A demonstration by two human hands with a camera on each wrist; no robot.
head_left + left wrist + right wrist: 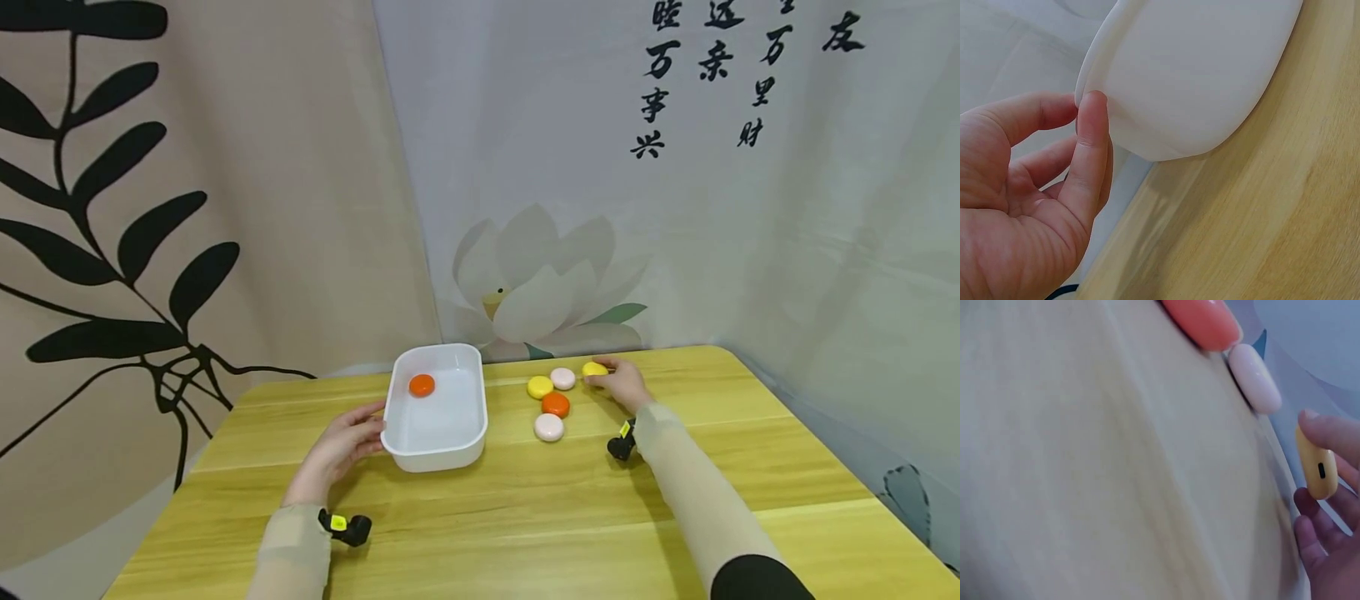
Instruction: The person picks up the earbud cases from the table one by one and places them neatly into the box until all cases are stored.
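Note:
My left hand [345, 442] pinches the near left rim of a white rectangular tray [435, 461]. In the left wrist view, thumb and fingers meet at the rim of the tray [1197, 75]. An orange disc [422, 385] lies inside, toward the far left. At the right, my right hand [626, 385] holds a yellow rounded disc [595, 369] between thumb and fingers. A small dark slot shows in the edge of this yellow disc [1316, 465] in the right wrist view.
Left of my right hand, several glossy discs cluster on the wooden table [517, 533]: a yellow disc [539, 387], a pale pink disc [562, 378], an orange disc [556, 405] and a nearer pale pink disc [549, 427]. A printed curtain [315, 208] hangs behind the table.

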